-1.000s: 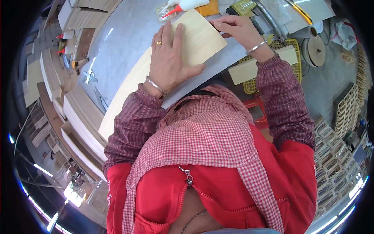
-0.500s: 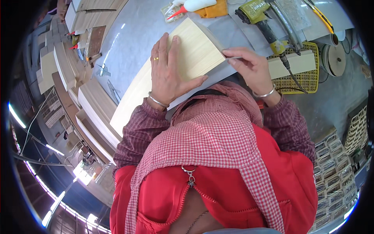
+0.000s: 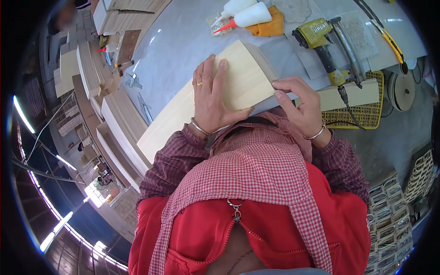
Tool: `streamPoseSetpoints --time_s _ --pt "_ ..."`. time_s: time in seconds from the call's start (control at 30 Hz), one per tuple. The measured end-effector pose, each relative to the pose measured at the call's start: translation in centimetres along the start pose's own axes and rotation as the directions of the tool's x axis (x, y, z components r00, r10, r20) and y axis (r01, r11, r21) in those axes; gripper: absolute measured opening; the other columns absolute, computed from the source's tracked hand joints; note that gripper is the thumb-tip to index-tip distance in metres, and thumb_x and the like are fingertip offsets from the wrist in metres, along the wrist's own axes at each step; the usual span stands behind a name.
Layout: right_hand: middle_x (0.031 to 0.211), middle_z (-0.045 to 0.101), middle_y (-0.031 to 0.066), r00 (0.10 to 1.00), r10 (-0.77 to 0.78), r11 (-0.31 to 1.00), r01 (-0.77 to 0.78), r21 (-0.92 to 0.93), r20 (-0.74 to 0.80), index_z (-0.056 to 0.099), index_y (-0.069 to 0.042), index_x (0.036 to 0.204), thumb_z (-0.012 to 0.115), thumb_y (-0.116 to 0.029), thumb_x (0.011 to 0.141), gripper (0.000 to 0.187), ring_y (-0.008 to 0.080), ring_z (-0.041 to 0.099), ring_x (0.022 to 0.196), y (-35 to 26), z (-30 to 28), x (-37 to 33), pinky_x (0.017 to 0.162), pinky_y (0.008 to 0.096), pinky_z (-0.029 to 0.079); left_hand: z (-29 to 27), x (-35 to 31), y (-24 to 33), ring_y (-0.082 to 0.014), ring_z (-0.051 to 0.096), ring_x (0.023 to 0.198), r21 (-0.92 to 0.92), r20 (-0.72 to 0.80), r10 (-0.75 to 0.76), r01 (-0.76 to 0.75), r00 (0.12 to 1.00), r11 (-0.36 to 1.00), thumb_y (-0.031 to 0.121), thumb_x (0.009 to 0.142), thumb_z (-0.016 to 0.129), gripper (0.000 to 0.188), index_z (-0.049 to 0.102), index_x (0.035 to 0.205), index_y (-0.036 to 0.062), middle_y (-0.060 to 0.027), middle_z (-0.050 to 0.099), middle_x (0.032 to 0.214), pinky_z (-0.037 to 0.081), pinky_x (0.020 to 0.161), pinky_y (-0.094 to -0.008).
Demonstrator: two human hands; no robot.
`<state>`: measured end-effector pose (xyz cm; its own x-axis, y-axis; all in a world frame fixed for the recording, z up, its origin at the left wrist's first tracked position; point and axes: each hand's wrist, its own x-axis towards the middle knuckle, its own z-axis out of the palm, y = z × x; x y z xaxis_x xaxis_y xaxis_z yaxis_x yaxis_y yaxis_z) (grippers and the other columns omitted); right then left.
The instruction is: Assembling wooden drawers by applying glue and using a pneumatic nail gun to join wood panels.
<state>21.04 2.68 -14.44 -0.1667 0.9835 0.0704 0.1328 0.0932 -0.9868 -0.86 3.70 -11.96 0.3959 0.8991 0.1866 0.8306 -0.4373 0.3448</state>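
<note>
The bare left hand (image 3: 211, 103) lies palm down on a long, pale wooden box-like piece (image 3: 245, 75), clamped on nothing, its thumb spread apart from the fingers. The wooden piece runs beneath that palm and ends just beside the bare right hand (image 3: 302, 105), whose thumb and forefinger are close together at its near right corner; I cannot tell whether they pinch anything. Beyond the right hand's grip lies an olive-green and black nail gun (image 3: 316, 36); to its right, a yellow plastic lattice basket (image 3: 381, 103) bears a pale flat board (image 3: 350, 96).
</note>
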Motion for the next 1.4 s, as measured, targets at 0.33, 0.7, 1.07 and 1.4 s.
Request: streamPoseSetpoints --time_s 0.33,0.7,1.07,1.4 --pt "0.098 0.058 0.0139 0.986 -0.105 0.381 -0.078 -0.921 -0.127 0.038 -0.009 0.128 0.058 -0.015 0.073 0.058 0.0319 0.056 0.086 7.7 -6.6 2.1 0.075 0.0367 0.045 0.0 -1.9 0.1 -0.0384 0.036 0.116 -0.081 -0.031 -0.071 0.068 0.997 0.994 0.047 0.048 0.074 0.099 0.039 0.130 0.0049 -0.0212 0.031 0.134 0.027 0.097 -0.0508" --pt "0.104 0.054 0.0231 0.949 0.275 0.354 -0.249 -0.902 -0.155 0.020 -0.006 0.134 0.058 -0.014 0.068 0.077 0.0389 0.056 0.087 15.6 -5.1 2.1 0.074 0.0428 0.046 1.8 -4.4 -0.1 -0.0379 0.033 0.117 -0.077 -0.035 -0.085 0.082 0.996 0.994 0.048 0.053 0.069 0.092 0.039 0.125 0.0004 -0.0242 0.032 0.130 0.020 0.104 -0.0491" --pt "0.078 0.063 0.0184 0.935 0.337 0.334 -0.229 -0.914 -0.111 0.056 0.000 0.096 0.063 -0.023 0.067 0.037 0.0335 0.061 0.071 7.3 -8.7 5.0 0.062 0.0381 0.048 2.8 -6.2 -0.5 -0.0376 0.032 0.117 -0.066 -0.051 -0.079 0.076 0.996 0.995 0.049 0.055 0.068 0.089 0.039 0.122 -0.0009 -0.0239 0.033 0.128 0.018 0.105 -0.0455" --pt "0.080 0.065 0.0086 0.907 0.180 0.638 0.186 -0.747 0.380 0.062 0.001 0.091 0.072 -0.013 0.065 0.032 0.0168 0.058 0.067 -7.8 -2.5 9.3 0.061 0.0278 0.047 3.8 -6.3 -0.6 -0.0374 0.029 0.122 -0.095 -0.053 -0.098 0.092 0.994 0.991 0.047 0.053 0.070 0.095 0.034 0.129 0.0032 -0.0220 0.029 0.134 0.017 0.107 -0.0454"
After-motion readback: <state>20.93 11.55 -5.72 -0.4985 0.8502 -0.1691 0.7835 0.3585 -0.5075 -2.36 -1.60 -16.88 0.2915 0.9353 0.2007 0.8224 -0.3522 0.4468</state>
